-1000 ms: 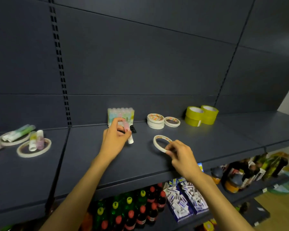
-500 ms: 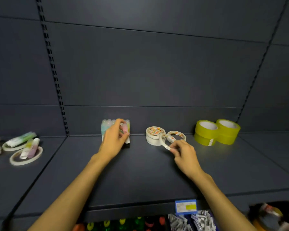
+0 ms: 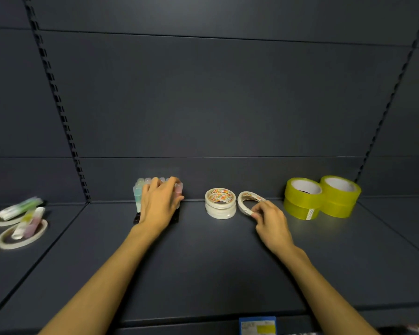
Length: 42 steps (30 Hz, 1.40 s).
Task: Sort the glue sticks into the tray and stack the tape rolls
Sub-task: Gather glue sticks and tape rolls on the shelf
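My left hand (image 3: pixel 160 202) grips a pink glue stick (image 3: pixel 178 189) at the right end of a row of upright pastel glue sticks (image 3: pixel 139 192) in a black tray (image 3: pixel 137 217) at the shelf's back. My right hand (image 3: pixel 269 220) pinches the near rim of a thin white tape roll (image 3: pixel 247 201), tilted just right of a short stack of white tape rolls (image 3: pixel 220 206). It seems to sit over another thin roll, though I cannot tell. Further right stand yellow tape rolls (image 3: pixel 322 198) in two stacks.
On the left shelf section lie loose glue sticks (image 3: pixel 28 222) and thin white tape rolls (image 3: pixel 20 236). A slotted upright (image 3: pixel 63 117) divides the sections. A blue price label (image 3: pixel 257 325) hangs on the front edge of the dark shelf (image 3: pixel 215 262).
My left hand carried the glue stick back to the tray's right end. My right hand moved the thin tape roll back and right, past the white stack. The camera tilted up.
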Tool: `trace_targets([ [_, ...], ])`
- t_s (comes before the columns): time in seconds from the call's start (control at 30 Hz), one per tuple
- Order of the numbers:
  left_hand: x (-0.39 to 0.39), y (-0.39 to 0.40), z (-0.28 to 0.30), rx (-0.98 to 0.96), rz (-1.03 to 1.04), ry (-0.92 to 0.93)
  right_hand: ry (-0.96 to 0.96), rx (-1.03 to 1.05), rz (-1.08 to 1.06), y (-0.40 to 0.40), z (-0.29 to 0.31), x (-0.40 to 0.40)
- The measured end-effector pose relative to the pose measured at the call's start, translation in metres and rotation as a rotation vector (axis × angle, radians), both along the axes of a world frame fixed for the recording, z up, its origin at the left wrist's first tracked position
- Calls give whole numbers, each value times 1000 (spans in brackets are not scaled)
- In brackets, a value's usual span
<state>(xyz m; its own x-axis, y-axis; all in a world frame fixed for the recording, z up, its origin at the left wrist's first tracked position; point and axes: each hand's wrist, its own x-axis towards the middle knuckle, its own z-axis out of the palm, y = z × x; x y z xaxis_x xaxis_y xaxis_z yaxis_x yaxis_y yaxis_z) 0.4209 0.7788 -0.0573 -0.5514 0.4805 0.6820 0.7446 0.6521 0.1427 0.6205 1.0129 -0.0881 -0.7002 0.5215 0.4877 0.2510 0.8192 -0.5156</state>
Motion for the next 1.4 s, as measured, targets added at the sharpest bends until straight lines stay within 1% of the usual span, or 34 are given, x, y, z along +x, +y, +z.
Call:
trace_targets([
  [0.2,-6,4,-6,-81,38,104,-23,26,-8,11,-2,-7],
  [0.37,-5,1,-5,-51,135,162,-17,49,-24,20,-1,-14],
  [0.5,-6,-1,-9,-25,123,124,-30,82,-33,19,-1,-21],
  [0.77,-2,3,-15,122,133,55,-92,120,-95,15,-4,-17],
  [0.83,-1,2,-13,118,141,52,-105,130,-100,14,-4,-17],
  [0.97,3,0,-8,33,154,53,-98,138,-105,15,-5,-17],
  [1.03,9,-4,-5,-1,160,13,-76,122,-124,16,-4,-15],
  [1.13,23,-10,6,-72,134,-130,-47,112,-117,13,-1,-12],
  [1.2,28,-16,17,-152,101,-229,-11,111,-59,6,3,-12],
  [1.27,27,-25,24,-210,35,-309,42,126,45,-5,8,-14],
  [1.33,27,-39,27,-192,-13,-339,77,90,158,-22,16,-18],
  [1.4,33,-58,27,-100,-17,-348,106,50,242,-44,24,-23],
])
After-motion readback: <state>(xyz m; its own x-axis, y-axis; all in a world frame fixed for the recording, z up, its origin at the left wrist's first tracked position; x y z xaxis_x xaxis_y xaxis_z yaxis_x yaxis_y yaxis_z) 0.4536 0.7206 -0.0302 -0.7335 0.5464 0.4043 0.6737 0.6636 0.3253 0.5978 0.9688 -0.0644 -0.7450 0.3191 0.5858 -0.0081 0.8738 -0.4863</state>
